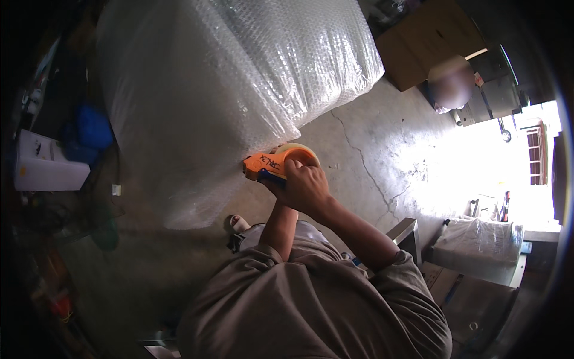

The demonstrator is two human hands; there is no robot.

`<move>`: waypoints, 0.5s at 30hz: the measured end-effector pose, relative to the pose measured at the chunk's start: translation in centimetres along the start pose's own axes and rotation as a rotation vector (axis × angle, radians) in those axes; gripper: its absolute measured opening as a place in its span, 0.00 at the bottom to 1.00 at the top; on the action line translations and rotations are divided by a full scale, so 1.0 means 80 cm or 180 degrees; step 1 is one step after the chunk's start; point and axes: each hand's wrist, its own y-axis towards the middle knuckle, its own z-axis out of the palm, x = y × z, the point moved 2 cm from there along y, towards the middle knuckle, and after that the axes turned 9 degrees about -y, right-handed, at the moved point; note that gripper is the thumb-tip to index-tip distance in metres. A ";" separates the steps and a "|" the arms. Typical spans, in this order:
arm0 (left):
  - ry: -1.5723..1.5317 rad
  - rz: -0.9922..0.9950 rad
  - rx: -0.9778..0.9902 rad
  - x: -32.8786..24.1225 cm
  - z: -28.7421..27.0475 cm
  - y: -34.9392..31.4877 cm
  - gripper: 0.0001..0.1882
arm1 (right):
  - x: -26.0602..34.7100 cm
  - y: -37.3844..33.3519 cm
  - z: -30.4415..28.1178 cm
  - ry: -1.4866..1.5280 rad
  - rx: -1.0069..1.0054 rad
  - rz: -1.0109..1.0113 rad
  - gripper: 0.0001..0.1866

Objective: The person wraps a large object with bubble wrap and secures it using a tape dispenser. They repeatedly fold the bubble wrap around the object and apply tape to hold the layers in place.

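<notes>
At centre, an orange plastic tape dispenser [267, 163] was gripped by the curled right hand [308, 188]; the left hand's fingers were hidden. Above, clear bubble wrap [251, 66] was draped, taping seemingly unfinished.

To the right of the fingers [294, 169] spreads a grey floor [365, 137], split by a long crack, with a bright opening [478, 158] farther right. Above and to their right stands a brown cardboard box [421, 45], with another person [451, 84] just beside it. Below and to their right sits a plastic-covered bundle [475, 245]. Well to their left are a white container [51, 173] and, touching or overlapping it in view, a blue object [89, 131].
</notes>
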 end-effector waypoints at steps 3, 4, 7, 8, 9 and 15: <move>-0.0545 0.0203 0.0360 0.023 0.005 0.015 0.35 | -0.013 0.006 -0.003 0.0013 -0.0672 -0.0451 0.32; -0.0441 0.0382 0.0332 0.025 0.011 0.019 0.36 | -0.020 0.009 -0.001 0.0049 -0.0691 -0.0485 0.33; 0.1716 0.1239 -0.0026 0.020 0.034 0.002 0.39 | -0.049 0.016 0.007 0.0137 -0.0506 -0.0428 0.33; 0.3146 0.1748 -0.0481 0.012 0.050 -0.011 0.39 | -0.064 0.019 0.012 0.0189 -0.0296 -0.0302 0.33; 0.5106 0.1790 -0.0302 0.013 0.064 -0.041 0.38 | -0.079 0.021 0.016 0.0235 -0.0086 -0.0184 0.33; 0.9735 0.0545 -0.0749 0.069 0.154 -0.150 0.24 | -0.171 0.044 0.035 0.0319 -0.0404 0.0127 0.32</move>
